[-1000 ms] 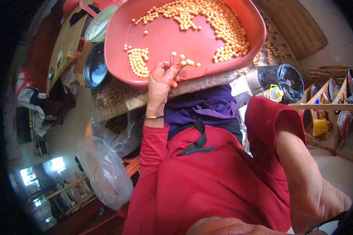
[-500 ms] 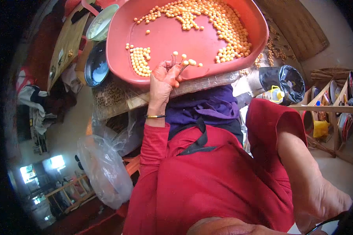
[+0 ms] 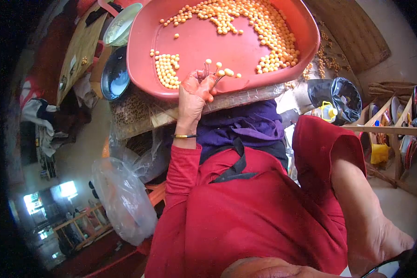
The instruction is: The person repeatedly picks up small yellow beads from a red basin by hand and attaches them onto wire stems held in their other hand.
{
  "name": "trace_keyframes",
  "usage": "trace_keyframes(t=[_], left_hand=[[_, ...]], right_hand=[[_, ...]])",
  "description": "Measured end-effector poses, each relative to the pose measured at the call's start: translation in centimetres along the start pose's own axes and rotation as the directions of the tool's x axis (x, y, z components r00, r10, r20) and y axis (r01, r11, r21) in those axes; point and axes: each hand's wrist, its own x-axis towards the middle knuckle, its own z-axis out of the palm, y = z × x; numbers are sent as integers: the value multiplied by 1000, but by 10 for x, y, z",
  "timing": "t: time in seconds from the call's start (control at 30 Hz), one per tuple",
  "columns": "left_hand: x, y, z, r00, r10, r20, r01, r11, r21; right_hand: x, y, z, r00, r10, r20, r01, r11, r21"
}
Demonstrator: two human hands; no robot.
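My left hand [image 3: 197, 88] is closed around several thin dark stems tipped with small orange balls [image 3: 220, 72], held over the near rim of a red plastic tub [image 3: 208, 44]. Reddish stain covers its fingers. Inside the tub, loose orange balls [image 3: 280, 44] are heaped along the far and right sides, with a smaller cluster [image 3: 167, 69] at the left, near the hand. My right hand [image 3: 382, 238] is raised at the lower right, beside a dark glasses rim [image 3: 389, 264]. Its fingers are out of sight.
The tub rests on a plastic-wrapped board [image 3: 236, 99] above my lap. To the left stand a dark basin [image 3: 115, 74] and a pale green bowl [image 3: 123, 23]. A black-lined bin [image 3: 343, 99], a bottle with a yellow cap [image 3: 328, 112] and a wooden rack [image 3: 394, 129] are at right.
The whole view has shifted very slightly. My left hand keeps its grip on the stems over the tub's rim, and my right hand stays raised by the glasses.
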Motion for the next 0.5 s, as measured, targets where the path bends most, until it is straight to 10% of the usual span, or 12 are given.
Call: trace_keyframes(t=[0.5], left_hand=[[-1,-2,1,999,38,-2,-38,999,5]], right_hand=[[5,1,-7,996,92,7,-92,995,40]])
